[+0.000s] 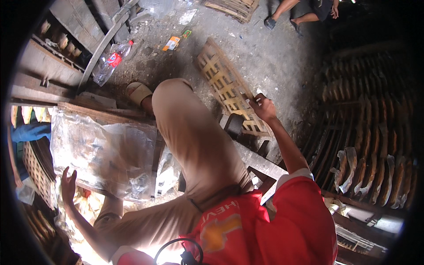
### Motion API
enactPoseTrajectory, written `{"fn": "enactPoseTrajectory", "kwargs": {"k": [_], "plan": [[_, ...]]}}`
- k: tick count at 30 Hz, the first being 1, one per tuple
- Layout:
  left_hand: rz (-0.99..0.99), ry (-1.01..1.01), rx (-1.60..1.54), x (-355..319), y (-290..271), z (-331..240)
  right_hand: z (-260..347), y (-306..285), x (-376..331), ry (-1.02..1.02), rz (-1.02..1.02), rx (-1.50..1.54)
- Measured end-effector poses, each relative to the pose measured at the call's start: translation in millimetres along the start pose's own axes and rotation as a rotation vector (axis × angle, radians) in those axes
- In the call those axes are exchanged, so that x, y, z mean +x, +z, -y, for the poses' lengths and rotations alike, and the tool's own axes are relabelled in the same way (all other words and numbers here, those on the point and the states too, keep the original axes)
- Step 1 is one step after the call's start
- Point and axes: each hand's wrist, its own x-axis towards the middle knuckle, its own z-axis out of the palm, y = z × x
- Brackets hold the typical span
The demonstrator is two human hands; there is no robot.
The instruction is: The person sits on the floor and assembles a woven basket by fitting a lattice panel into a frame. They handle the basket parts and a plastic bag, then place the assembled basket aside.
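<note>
My right hand [263, 107] is closed on the upper edge of a long woven bamboo panel [226, 84] with a wooden border. The panel slants from the upper middle down toward the wooden seat beside my thigh. My left hand [69, 184] holds nothing; its fingers are apart and curved. It is at the left edge of a clear plastic sheet [104, 145], which lies wrinkled over a low wooden table or box [84, 108]. I cannot tell whether the fingers touch the sheet.
Crumpled plastic [84, 210] lies below the table. A plastic bottle [109, 66] and an orange packet [171, 43] are on the floor [287, 57]. Slatted racks [366, 145] with long strips stand at right. Another person's feet [282, 22] show at top; a blue sleeve [31, 131] at left.
</note>
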Motion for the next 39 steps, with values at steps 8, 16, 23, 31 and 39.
{"fn": "enactPoseTrajectory", "kwargs": {"k": [8,16,23,31,39], "plan": [[-0.498,0.385,-0.05,-43,17,-110,2,28,8,0.059,-0.16,-0.031],[-0.473,0.333,-0.024,-38,18,-92,-14,-39,-10,-0.003,-0.125,-0.018],[-0.389,0.337,0.033,-32,23,-92,-22,31,7,0.031,-0.076,-0.056],[-0.365,0.366,-0.012,-19,17,-41,-1,-47,5,0.05,-0.179,-0.019],[-0.33,0.297,0.018,-25,15,-74,-22,11,23,0.154,0.026,-0.072]]}}
